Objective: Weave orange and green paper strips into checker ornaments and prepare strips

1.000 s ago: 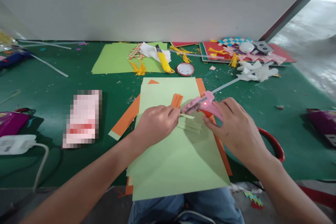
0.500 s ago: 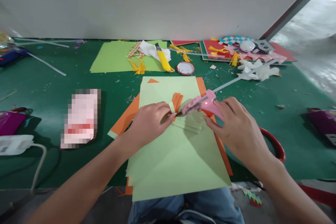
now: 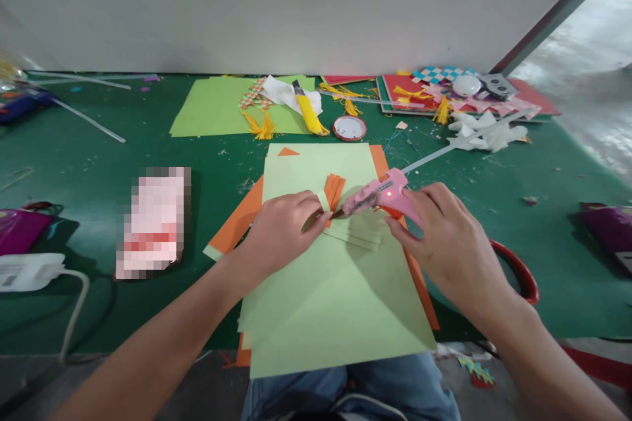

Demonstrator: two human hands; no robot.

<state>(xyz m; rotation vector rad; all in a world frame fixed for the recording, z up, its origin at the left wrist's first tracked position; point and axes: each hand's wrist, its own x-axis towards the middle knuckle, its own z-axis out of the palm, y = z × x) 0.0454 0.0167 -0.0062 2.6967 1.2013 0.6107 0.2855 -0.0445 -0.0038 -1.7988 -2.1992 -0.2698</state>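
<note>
In my right hand (image 3: 442, 237) is a pink glue gun (image 3: 390, 192) with a small light glowing on its side and a long clear glue stick (image 3: 424, 159) out of its back. Its nozzle points left, close to the fingertips of my left hand (image 3: 291, 223). Those fingers pinch a pale green paper strip (image 3: 323, 200). Several orange paper strips (image 3: 336, 189) fan out just beyond it. More pale green strips (image 3: 355, 237) lie below, on a stack of light green paper sheets (image 3: 340, 302). Whether the nozzle touches the strip I cannot tell.
Orange paper (image 3: 239, 217) sticks out under the stack. Left are a blurred pink item (image 3: 155, 223) and a white plug with cable (image 3: 32, 271). Red-handled scissors (image 3: 518, 270) lie partly behind my right wrist. A yellow cutter (image 3: 309, 110), white-filled lid (image 3: 349, 127) and white glove (image 3: 486, 131) lie farther back.
Almost nothing differs. Both hands, the glue gun and the strips hold the same positions; the whole view has shifted very slightly.
</note>
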